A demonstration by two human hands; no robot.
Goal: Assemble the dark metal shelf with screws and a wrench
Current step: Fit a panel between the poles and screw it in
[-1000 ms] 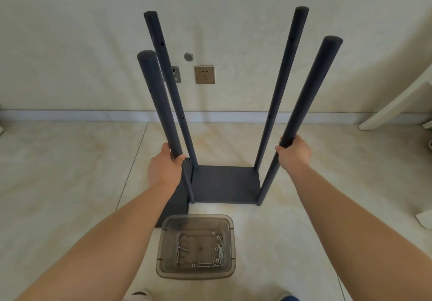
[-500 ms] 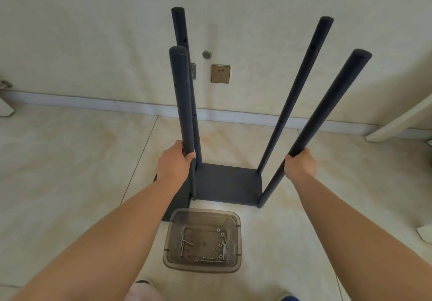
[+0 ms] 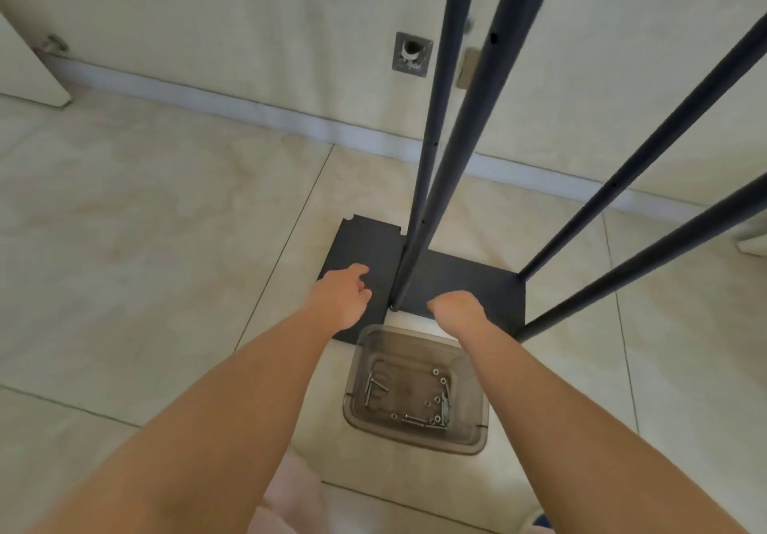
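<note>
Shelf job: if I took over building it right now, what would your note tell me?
Left hand: open, empty, reaching over the loose dark panel flat on the floor.
Right hand: loosely curled, no grip on anything, by the near-left post's foot.
Frame: four dark posts stand on the bottom panel, with nobody holding them.
Clear bin in front holds screws and what looks like a small wrench.
Done: the posts stand on the base; whether the joints are tight can't be seen.
Left: probably lift the loose panel, fit it between the posts, screw it in.
</note>
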